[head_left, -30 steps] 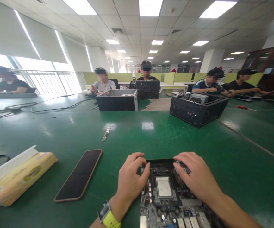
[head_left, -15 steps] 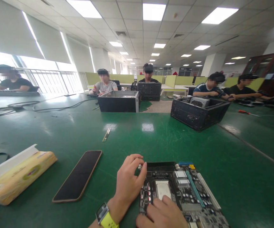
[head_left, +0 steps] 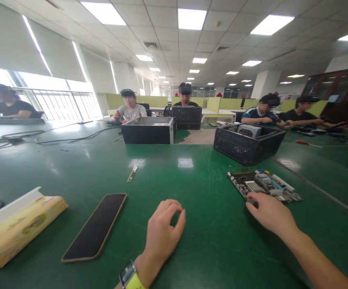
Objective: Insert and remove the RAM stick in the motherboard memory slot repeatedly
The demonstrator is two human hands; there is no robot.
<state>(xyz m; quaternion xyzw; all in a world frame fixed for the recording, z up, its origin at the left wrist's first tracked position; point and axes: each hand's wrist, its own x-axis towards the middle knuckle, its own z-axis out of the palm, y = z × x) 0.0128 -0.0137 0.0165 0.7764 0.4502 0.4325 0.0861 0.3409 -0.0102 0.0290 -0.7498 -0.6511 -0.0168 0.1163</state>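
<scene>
A motherboard point(head_left: 263, 185) lies flat on the green table point(head_left: 204, 188), to the right of centre. My right hand point(head_left: 272, 214) reaches out to it with the fingers on its near edge. My left hand point(head_left: 163, 233) rests on the table near the bottom centre, fingers curled loosely with nothing in them. A yellow-strapped watch point(head_left: 130, 277) is on that wrist. A dark phone point(head_left: 97, 226) lies face up to the left of my left hand.
A yellow packet with a white box point(head_left: 14, 226) sits at the near left. Two open black computer cases point(head_left: 148, 130) point(head_left: 248, 142) stand further back, with a thin metal strip point(head_left: 132, 173) between. Several people sit at the far side. Cables point(head_left: 26, 136) run along the left; a red-handled screwdriver point(head_left: 308, 143) lies far right.
The motherboard has gone from right in front of me to further away on the right, my right hand with it. My left hand has come off the board and stays on the table.
</scene>
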